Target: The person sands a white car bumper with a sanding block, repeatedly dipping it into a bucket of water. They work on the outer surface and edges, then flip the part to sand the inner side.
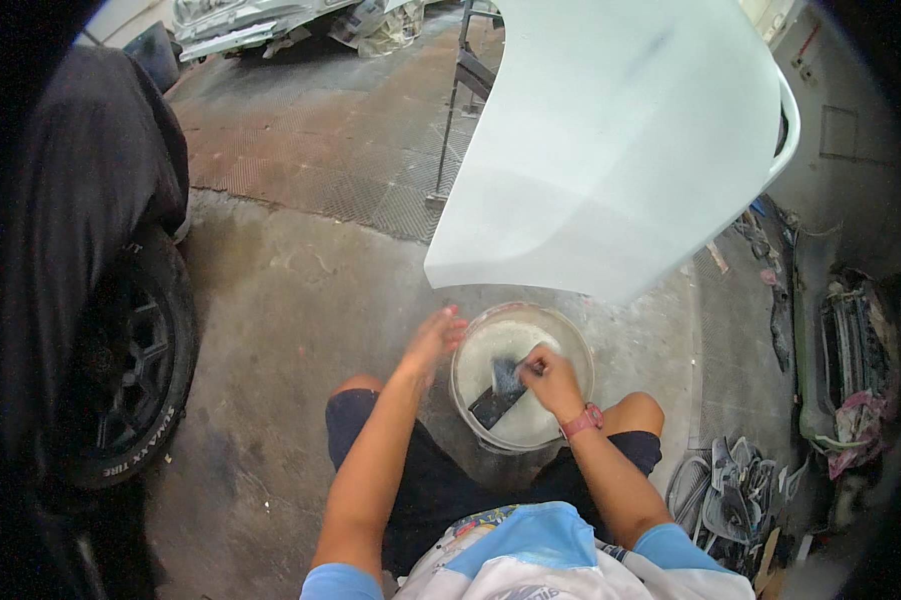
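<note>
Between my knees stands a round pale bucket (455, 385) with cloudy whitish liquid in it. Over the bucket, my right hand (550, 375) is closed, its fingertips pinching a small grey-blue sheet (507, 378) that is smeared by motion and looks like sandpaper. Just below that sheet a dark, flat, rectangular piece (492, 407) lies at a slant inside the bucket; whether the two are joined I cannot tell. My left hand (436, 340) is raised beside the bucket's left rim, fingers spread and holding nothing.
A large white car hood (610, 150) on a dark metal stand (452, 120) reaches close beyond the bucket. To the left is a black tyre (175, 345) under dark cloth (100, 150). Loose car parts (735, 490) lie on the right. Part of a car body (260, 25) is at the back.
</note>
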Motion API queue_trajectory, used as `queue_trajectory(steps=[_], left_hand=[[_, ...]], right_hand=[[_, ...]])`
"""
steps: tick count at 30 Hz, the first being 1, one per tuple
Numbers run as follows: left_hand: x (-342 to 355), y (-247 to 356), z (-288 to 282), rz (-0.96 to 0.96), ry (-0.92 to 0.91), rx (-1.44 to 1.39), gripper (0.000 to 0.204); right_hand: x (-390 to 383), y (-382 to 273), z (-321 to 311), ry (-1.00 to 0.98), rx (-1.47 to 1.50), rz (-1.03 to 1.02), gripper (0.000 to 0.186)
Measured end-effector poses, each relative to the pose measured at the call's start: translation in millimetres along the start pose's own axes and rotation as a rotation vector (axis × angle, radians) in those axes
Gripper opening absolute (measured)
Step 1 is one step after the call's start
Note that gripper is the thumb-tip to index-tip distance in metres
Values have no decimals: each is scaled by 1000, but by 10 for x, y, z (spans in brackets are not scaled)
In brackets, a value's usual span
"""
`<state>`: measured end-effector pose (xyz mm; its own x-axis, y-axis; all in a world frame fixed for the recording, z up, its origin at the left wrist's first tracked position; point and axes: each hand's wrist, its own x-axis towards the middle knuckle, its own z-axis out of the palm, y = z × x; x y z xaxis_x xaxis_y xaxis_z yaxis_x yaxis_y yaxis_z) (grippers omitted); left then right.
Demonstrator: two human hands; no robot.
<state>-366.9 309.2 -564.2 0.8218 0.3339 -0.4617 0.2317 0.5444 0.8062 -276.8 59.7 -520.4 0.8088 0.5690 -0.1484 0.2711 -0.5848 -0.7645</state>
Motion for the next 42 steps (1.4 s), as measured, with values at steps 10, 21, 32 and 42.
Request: queue_trajectory(steps=[10, 21, 32, 42], left_hand=[[463, 240, -218, 171, 20, -212, 83], [581, 56, 0, 174, 49, -299, 73], [596, -76, -151, 150, 138, -162, 65], [663, -130, -99, 176, 165, -283, 62]], right_hand=[[407, -1584, -2067, 663, 41, -730, 38], [1666, -2237, -1575, 1073, -1043, -871, 72], [1515, -2297, -2128, 1064, -1076, -985, 62], [1183, -1393, -267, 131, -1065, -1105, 75]])
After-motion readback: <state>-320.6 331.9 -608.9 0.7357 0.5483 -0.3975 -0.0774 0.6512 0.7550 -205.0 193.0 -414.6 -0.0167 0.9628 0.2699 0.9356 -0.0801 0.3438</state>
